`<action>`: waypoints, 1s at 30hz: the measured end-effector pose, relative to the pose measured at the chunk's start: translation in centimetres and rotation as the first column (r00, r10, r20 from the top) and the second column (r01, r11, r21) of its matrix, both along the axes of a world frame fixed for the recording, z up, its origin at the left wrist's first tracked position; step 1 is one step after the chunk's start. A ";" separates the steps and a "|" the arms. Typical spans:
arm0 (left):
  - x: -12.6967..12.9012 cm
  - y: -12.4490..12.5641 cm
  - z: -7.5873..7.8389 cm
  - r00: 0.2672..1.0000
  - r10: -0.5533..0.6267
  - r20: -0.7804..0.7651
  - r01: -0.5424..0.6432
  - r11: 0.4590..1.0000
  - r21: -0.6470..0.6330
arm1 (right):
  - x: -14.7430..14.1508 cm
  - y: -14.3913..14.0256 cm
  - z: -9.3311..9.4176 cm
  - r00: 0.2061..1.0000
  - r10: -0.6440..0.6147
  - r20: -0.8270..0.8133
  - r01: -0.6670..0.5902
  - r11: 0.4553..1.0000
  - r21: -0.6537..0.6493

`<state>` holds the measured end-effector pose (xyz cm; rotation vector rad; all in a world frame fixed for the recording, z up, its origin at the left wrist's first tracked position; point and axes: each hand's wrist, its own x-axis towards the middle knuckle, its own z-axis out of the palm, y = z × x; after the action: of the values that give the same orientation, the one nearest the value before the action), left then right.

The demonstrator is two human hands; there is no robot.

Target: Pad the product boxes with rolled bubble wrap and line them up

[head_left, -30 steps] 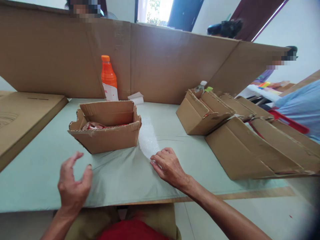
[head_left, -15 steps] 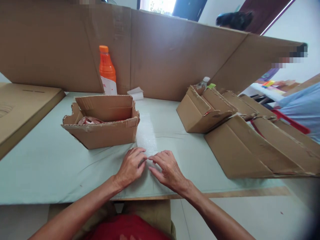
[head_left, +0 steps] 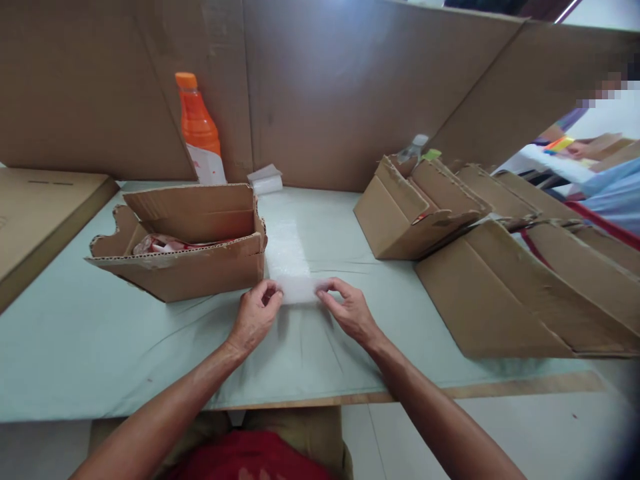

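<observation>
A long white foam strip (head_left: 289,257) lies on the pale green table cover (head_left: 100,347), running away from me beside an open cardboard box (head_left: 193,243). Its near end is folded back into a thick fold. My left hand (head_left: 256,315) pinches the left side of that fold. My right hand (head_left: 349,308) pinches its right side. The open box holds something red and white, mostly hidden by its walls.
An orange bottle (head_left: 197,133) and a small white block (head_left: 266,180) stand against the tall cardboard screen (head_left: 325,87). Flattened and folded boxes (head_left: 480,260) fill the right side. A flat carton (head_left: 40,213) lies at left. Another person's blue sleeve (head_left: 613,197) shows at far right.
My left hand came in from the lower left to the strip's near end. Both hands then moved forward, folding that end over and pinching it.
</observation>
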<state>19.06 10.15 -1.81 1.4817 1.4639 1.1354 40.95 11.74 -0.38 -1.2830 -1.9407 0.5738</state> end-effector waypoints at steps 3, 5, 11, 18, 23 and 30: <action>0.1 0.3 -0.6 1.000 0.028 0.006 -0.028 1.000 -0.011 | -0.3 2.1 -0.3 0.996 -0.013 -0.087 0.009 0.999 -0.050; 0.0 0.3 -0.9 0.999 0.044 0.007 -0.044 0.999 -0.015 | -0.6 3.8 -0.6 0.993 -0.020 -0.118 0.012 0.998 -0.068; -1.5 -0.5 -1.4 0.996 0.068 -0.056 -0.065 0.996 0.059 | -1.7 7.9 -1.6 0.999 -0.024 -0.030 0.021 0.995 -0.095; -3.2 -2.2 0.4 0.948 -0.002 -0.318 0.111 0.939 0.325 | -2.7 7.0 -2.0 0.973 -0.123 0.198 0.087 0.979 0.182; -3.2 -3.0 3.0 0.899 -0.007 -0.438 0.282 0.774 0.567 | -2.2 3.7 -0.6 0.954 0.003 0.301 -0.089 0.958 0.273; -4.0 -4.1 5.0 0.853 0.149 -0.500 0.294 0.655 0.696 | -1.8 1.7 0.0 0.846 0.189 0.499 -0.328 0.922 0.207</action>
<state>15.02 6.10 3.20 2.5961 1.2662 1.4623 39.15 13.46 -0.41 -1.0394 -2.5223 0.0891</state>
